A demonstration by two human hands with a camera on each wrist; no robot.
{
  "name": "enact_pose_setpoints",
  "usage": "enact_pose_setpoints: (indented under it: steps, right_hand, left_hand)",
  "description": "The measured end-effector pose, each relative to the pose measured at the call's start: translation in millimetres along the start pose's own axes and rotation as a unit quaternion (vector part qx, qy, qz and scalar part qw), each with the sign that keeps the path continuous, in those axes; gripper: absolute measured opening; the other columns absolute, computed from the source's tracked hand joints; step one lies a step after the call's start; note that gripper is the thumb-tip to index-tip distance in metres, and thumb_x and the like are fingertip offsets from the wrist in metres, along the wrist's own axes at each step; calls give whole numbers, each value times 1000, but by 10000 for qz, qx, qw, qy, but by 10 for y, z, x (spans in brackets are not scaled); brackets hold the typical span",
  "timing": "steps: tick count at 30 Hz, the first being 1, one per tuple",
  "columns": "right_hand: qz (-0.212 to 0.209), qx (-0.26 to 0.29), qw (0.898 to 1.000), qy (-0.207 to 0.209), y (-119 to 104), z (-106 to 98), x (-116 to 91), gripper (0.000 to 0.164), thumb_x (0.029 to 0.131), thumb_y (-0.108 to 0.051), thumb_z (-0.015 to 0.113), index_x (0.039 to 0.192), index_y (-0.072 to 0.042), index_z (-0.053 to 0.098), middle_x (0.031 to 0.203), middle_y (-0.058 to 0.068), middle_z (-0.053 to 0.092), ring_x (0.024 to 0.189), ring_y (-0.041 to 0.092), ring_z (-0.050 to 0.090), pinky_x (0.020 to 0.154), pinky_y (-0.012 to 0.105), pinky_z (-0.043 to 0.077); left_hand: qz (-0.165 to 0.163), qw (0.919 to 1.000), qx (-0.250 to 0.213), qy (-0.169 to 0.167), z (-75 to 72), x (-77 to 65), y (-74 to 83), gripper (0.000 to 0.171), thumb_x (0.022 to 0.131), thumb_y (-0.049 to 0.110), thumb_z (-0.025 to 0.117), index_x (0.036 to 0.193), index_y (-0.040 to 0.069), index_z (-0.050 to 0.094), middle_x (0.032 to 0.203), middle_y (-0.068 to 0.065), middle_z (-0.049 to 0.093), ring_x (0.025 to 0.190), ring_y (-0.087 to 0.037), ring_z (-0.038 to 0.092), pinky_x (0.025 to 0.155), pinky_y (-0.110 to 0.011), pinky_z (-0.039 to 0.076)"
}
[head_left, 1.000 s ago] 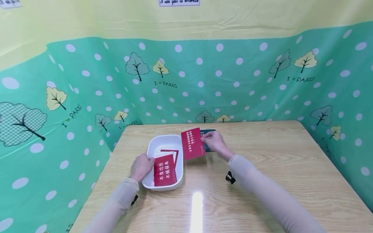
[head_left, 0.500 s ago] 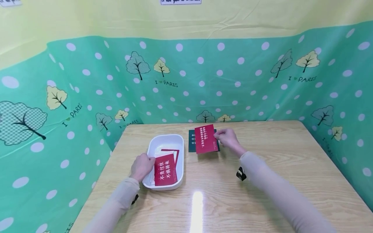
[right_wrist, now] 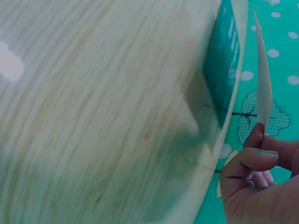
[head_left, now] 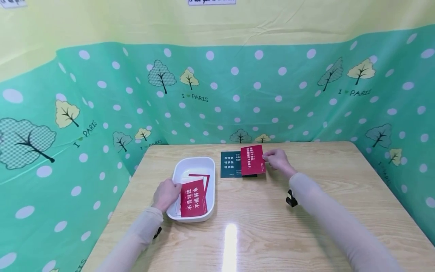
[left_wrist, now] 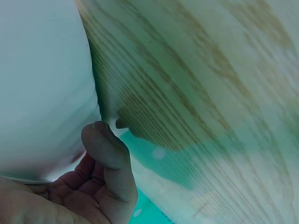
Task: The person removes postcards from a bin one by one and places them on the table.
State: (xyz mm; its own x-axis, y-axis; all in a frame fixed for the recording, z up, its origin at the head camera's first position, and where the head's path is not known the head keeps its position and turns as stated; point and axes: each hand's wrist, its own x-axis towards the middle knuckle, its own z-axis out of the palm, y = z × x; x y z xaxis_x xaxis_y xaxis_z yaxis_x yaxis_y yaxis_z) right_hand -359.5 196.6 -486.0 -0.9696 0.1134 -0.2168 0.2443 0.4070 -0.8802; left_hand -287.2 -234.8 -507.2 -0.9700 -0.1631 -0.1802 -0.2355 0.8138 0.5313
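Observation:
Between thumb and fingers, my right hand (head_left: 278,160) pinches a red card (head_left: 252,160) with white writing by its right edge. The card is above the table and overlaps the right part of a dark teal card (head_left: 231,166) in the head view. Edge-on in the right wrist view, the held card (right_wrist: 264,74) shows a pale side. My left hand (head_left: 166,194) grips the left side of a white plastic box (head_left: 193,165); in the left wrist view the thumb lies against the box wall (left_wrist: 42,84). A red card (head_left: 193,200) lies on several other cards inside the box.
The wooden table (head_left: 272,234) reaches back to a green dotted cloth (head_left: 292,109), which also hangs along both sides. A bright light reflection (head_left: 230,245) shows near the front. The teal card lies right of the box, near the table's back edge.
My right hand has carried the red card rightward from beside the box to over the teal card's right part, uncovering the teal card's left part. The left hand and box have stayed put.

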Motion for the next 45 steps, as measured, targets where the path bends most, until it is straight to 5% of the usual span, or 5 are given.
enact_pose_setpoints:
  steps: [6, 25, 32, 45]
  right_hand:
    - [10, -69, 10000, -13, 92, -82, 62, 32, 107, -15, 59, 132, 5, 63, 131, 23, 63, 111, 37, 59, 89, 45, 54]
    - [60, -222, 9997, -3, 221, -190, 245, 33, 109, -15, 56, 133, 6, 64, 140, 24, 58, 119, 32, 52, 87, 37, 49]
    - [-90, -379, 9992, -22, 238, -119, 245, 31, 107, -13, 58, 130, 7, 64, 136, 26, 60, 125, 38, 55, 101, 47, 50]
    - [-171, -866, 9958, 236, 243, -36, 206, 27, 105, -15, 64, 120, 8, 69, 123, 25, 66, 113, 37, 61, 97, 48, 52]
  left_hand:
    - [28, 10000, 5, 27, -15, 11, 16, 34, 103, 24, 55, 107, -8, 66, 79, -13, 66, 65, -23, 67, 53, -33, 57]
    - [-150, 9999, -27, -5, -58, 17, 77, 30, 103, 23, 56, 103, -5, 65, 80, -13, 65, 67, -23, 66, 54, -32, 56]
    - [-125, 9999, -50, -3, -47, 5, 68, 30, 103, 23, 55, 103, -5, 65, 79, -13, 65, 66, -23, 67, 54, -33, 57]
    - [-222, 9997, -51, -41, -2, 9, 19, 35, 104, 25, 56, 112, -8, 63, 84, -14, 66, 70, -23, 68, 56, -33, 58]
